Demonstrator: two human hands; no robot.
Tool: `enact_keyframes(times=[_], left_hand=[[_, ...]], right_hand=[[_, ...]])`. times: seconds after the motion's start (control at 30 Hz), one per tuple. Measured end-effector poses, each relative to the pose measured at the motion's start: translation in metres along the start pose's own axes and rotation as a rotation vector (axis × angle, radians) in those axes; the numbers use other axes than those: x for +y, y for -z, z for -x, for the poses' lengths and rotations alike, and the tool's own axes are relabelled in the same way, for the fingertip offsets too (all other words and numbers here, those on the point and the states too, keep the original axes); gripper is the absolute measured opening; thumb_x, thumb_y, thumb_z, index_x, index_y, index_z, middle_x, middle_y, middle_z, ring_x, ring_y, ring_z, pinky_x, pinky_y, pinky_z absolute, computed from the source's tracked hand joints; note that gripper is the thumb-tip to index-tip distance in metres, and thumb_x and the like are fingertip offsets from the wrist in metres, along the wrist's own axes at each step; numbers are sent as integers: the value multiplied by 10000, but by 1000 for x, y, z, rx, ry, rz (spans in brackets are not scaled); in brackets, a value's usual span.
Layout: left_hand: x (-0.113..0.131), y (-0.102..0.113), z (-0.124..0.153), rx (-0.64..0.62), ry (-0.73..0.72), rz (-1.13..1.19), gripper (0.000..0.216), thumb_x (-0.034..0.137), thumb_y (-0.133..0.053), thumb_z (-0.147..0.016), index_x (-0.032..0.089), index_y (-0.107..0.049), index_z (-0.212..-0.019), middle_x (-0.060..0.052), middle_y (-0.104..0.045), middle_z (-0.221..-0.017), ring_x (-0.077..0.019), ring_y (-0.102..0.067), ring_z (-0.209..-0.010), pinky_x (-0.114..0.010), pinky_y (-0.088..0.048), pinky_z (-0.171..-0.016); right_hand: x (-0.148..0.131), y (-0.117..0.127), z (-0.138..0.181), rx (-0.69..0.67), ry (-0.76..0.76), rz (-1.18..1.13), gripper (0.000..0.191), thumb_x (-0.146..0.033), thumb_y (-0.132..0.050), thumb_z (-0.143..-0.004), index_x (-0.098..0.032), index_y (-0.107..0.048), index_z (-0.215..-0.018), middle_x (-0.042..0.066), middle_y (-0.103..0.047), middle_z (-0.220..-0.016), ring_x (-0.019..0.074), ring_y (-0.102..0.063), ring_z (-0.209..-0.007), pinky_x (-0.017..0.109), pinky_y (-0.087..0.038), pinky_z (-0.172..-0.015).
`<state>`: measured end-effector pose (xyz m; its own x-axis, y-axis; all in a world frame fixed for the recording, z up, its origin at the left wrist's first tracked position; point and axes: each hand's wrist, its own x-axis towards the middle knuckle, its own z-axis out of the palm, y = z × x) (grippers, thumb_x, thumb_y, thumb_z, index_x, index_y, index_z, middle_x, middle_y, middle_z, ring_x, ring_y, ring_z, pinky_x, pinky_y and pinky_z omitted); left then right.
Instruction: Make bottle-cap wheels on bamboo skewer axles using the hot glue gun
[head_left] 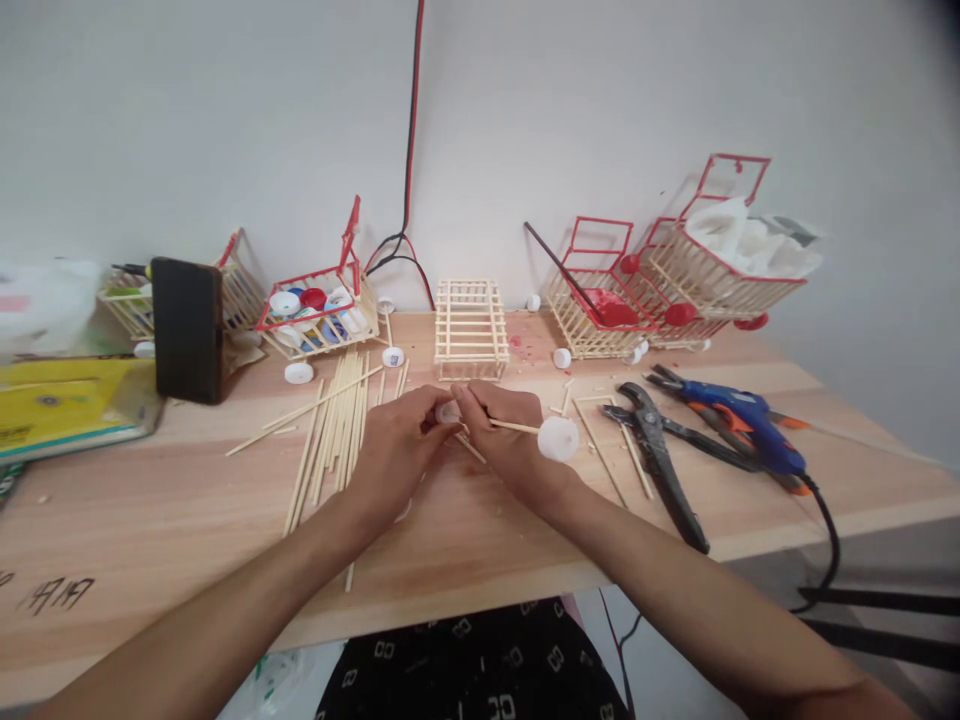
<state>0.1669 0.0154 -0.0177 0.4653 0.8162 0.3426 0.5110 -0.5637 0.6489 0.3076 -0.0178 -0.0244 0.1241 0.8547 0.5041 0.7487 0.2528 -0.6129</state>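
Over the middle of the table, my left hand (397, 440) is closed, its fingertips pinching a small whitish bottle cap (448, 412). My right hand (514, 435) grips a thin wooden stick (516, 427) between thumb and fingers, close against the left fingertips. A second white bottle cap (559, 439) sits on the stick's right end. Whether the stick reaches into the pinched cap is hidden by my fingers. Just beyond the hands stands a slatted stick basket (471, 330). A bundle of loose sticks (341, 420) lies beside my left hand.
Pliers (660, 470) and a blue glue gun (739, 405) lie at right, its cable hanging over the edge. Red-trimmed stick carts (600, 330) line the wall; another cart (319, 310) holds bottle caps. A dark phone (187, 330) stands at left near a yellow book (75, 405).
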Motion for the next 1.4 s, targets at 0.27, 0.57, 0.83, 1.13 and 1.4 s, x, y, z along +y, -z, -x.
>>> enact_keyframes(times=[0.27, 0.57, 0.83, 1.13, 1.4], left_hand=[[1, 0, 0, 7, 9, 10, 130, 219, -648, -798, 210, -654, -928, 3, -693, -823, -150, -620, -727, -276, -461, -738], [0, 4, -5, -84, 26, 179, 289, 225, -671, -778, 222, -621, -1063, -17, -693, -958, -171, -657, -825, -290, -509, -750], [-7, 5, -8, -163, 50, 647, 386, 222, -653, -790, 186, -575, -1166, -51, -701, -986, -181, -673, -917, -347, -542, -861], [-10, 5, -14, -256, 153, 749, 364, 147, -685, -717, 156, -619, -1075, -52, -713, -988, -170, -686, -845, -330, -554, -819], [-12, 6, -11, -170, 138, 538, 287, 180, -673, -726, 154, -624, -1007, -49, -699, -921, -185, -677, -841, -344, -551, -790]], right_hand=[[-3, 3, 0, -32, -5, -8, 390, -310, -392, -951, -192, -432, -581, -30, -472, -538, 90, -449, -518, 232, -328, -537], [5, 13, -12, -110, -244, -290, 451, -390, -450, -907, -184, -462, -505, -28, -489, -450, 102, -529, -500, 210, -361, -498], [7, 23, -20, -129, -423, -536, 522, -564, -466, -851, -167, -491, -514, -47, -436, -385, 57, -359, -341, 196, -266, -372], [13, 10, -17, -172, -372, -514, 485, -540, -467, -862, -168, -536, -558, -43, -470, -412, 74, -422, -374, 196, -318, -403], [7, 21, -18, -135, -276, -274, 493, -433, -438, -904, -172, -513, -493, -30, -484, -410, 93, -507, -440, 205, -353, -488]])
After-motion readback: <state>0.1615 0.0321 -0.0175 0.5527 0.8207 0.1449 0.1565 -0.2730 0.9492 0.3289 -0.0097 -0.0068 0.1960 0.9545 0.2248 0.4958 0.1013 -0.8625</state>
